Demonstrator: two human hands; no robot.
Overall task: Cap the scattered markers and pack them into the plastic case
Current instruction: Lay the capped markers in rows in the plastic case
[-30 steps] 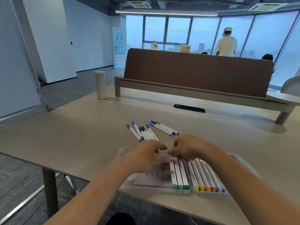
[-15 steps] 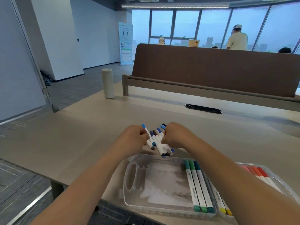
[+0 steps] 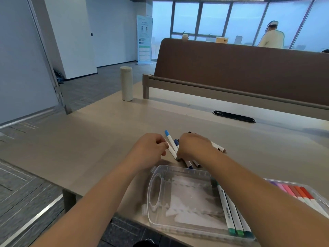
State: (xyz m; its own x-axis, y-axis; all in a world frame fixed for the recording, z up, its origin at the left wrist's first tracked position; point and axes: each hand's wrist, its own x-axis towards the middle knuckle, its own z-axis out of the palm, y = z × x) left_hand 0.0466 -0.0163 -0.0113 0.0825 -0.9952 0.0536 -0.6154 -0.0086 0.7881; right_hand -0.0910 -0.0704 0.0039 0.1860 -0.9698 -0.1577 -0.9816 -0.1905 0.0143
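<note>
A small pile of white markers (image 3: 188,162) with blue and dark caps lies on the table just beyond the clear plastic case (image 3: 160,193). My left hand (image 3: 151,148) curls its fingers at the left side of the pile and pinches a white marker. One light-blue-capped marker (image 3: 170,140) sticks up between my hands. My right hand (image 3: 194,145) covers the pile from the right and grips several markers. The open case holds green markers (image 3: 231,214) in its left half. Pink, red and orange markers (image 3: 299,193) fill its right half.
A cream cylindrical bottle (image 3: 126,83) stands at the far left of the table. A brown partition (image 3: 240,68) runs along the back, with a black cable slot (image 3: 234,116) in front of it. The table's near edge lies right under the case. A person stands by the windows.
My hands moved from the case forward to the loose markers and gathered them into a tight bunch. The camera tilted, so the case now sits lower right.
</note>
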